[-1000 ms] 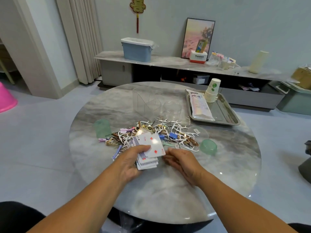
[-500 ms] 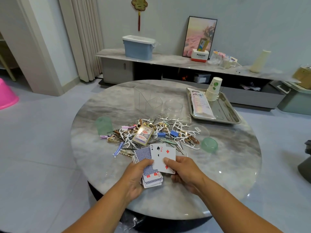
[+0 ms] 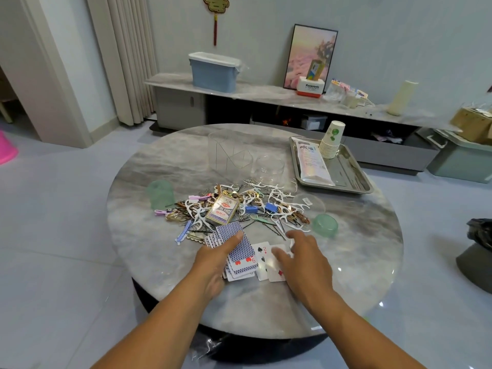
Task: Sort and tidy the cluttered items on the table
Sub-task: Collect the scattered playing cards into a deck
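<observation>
1. A pale green cup point(image 3: 160, 193) stands upside down toward the left edge of the round marble worktop point(image 3: 170, 265).
2. A pile of clutter point(image 3: 239, 206), made up of hair clips, hairpins, white floss picks and small blue clips, spreads across the worktop's middle, with a card box point(image 3: 222, 212) lying on its left part.
3. The left hand point(image 3: 213, 262) holds a stack of playing cards point(image 3: 239, 258) near the front edge, thumb curled over the blue-backed top card; its grip is closed around the stack.
4. Just right of the stack, two face-up cards point(image 3: 266, 262) lie on the worktop, one a two of spades.
5. The right hand point(image 3: 306, 259) rests on those cards, fingers spread and nearly straight, pressing down rather than clasping; its grip is open.
6. A green lid point(image 3: 325, 225) sits just beyond the right hand, beside a clear lid point(image 3: 308, 203).
7. Clear containers point(image 3: 231, 155) stand at the back of the worktop.
8. A steel tray point(image 3: 356, 179) at the back right edge carries a packet point(image 3: 311, 161) and stacked paper cups point(image 3: 331, 141).
</observation>
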